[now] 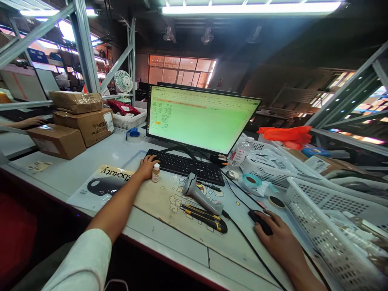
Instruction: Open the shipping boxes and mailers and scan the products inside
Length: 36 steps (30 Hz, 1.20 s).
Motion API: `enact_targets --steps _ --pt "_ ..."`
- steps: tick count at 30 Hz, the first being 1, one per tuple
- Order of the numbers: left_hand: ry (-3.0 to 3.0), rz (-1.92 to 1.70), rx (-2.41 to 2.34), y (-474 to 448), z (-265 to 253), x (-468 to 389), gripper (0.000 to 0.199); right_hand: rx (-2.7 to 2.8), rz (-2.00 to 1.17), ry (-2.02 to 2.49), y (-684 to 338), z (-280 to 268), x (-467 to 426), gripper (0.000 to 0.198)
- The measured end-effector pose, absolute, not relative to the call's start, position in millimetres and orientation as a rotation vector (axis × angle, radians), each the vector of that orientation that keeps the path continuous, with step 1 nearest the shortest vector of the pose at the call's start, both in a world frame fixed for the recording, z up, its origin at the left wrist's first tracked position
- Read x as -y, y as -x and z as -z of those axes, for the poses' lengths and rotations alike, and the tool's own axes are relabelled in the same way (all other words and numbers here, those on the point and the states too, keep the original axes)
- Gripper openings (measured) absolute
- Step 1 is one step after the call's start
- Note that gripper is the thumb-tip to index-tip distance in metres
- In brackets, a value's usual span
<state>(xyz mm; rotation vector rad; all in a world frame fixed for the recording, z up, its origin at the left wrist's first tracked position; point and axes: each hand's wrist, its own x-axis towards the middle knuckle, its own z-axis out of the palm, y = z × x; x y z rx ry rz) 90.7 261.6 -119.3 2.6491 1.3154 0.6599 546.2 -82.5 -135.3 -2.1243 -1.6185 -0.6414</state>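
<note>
Keyboard (194, 167) and mouse (258, 220) under two hands at a cluttered desk (113, 151)

At 8 o'clock, the keyboard's left end is touched by the half-open left hand (147, 166), fingers lightly spread, nothing grasped. Between 4 and 5 o'clock, the mouse is held loosely beneath the curled right hand (276, 235). Keys are probably best pressed lightly, with the small capped bottle (155, 174) beside the left hand left unjostled. Black plastic is seen in the flat, ridged keyboard at 6 o'clock and the rounded mouse. Below the keyboard, a smooth grey scanner (198, 196) is laid; at 4 o'clock, a white perforated basket (300, 208) is placed.
</note>
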Motion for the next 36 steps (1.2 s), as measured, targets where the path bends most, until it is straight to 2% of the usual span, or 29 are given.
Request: enact_targets --steps 36 --pt "-2.676 -0.659 -1.284 -91.7 117.8 -261.6 0.054 1.613 0.625 2.118 -543.0 132.1 85.4 0.045"
